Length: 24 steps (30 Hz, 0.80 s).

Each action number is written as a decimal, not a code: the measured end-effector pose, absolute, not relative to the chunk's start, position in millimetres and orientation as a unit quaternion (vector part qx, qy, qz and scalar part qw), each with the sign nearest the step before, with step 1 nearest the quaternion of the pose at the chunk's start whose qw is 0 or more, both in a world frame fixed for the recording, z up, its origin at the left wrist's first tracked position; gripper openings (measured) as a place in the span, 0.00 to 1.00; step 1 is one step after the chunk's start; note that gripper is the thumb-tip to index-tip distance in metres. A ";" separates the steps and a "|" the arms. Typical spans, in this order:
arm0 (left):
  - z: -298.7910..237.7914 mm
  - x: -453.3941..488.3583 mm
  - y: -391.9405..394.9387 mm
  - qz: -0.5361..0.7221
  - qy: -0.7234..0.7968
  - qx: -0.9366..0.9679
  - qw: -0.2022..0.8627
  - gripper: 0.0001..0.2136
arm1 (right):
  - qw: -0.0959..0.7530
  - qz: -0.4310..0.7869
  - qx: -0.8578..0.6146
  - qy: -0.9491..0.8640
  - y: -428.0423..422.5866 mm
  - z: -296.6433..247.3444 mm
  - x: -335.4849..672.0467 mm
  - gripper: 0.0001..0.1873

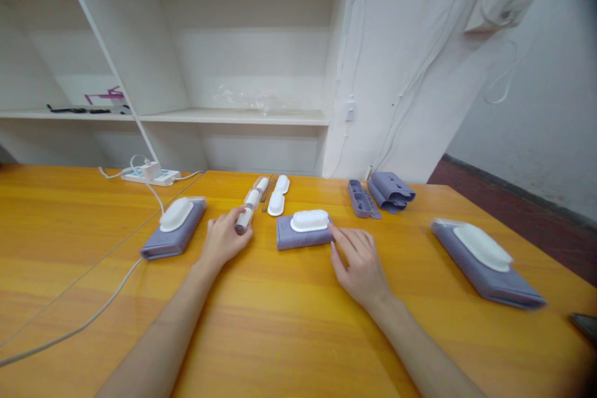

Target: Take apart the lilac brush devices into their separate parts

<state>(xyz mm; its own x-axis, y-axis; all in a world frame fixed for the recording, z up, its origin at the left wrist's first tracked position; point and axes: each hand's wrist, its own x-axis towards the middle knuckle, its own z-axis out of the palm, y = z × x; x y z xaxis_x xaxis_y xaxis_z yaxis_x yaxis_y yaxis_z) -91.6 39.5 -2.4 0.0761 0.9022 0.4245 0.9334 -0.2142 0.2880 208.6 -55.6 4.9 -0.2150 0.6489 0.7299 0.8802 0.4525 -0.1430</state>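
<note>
My left hand (227,237) is closed on the near end of a slim white and clear cylindrical piece (253,199), which points away from me on the table. Centre stage is a purple-grey box-like case (298,240) with a white, bristly-looking oval piece (310,220) on top. At its right end is my right hand (359,261), fingers stretched and apart, fingertips at or touching the edge of the case and white piece. Just beyond, two white oval pieces (276,203) lie beside thin brownish strips (267,193).
Similar purple cases with white ovals lie at left (170,237) and right (485,273). Behind are an open purple tray (361,202) and a folded purple shell (390,189). A power strip (158,176) trails a white cable (93,320) across the table's left. White shelves (233,115) stand behind.
</note>
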 end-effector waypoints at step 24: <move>-1.6 -91.5 38.5 -0.245 -0.633 -0.730 0.078 0.18 | 0.277 -0.145 -0.562 -0.766 -49.8 -5.9 208.0 0.27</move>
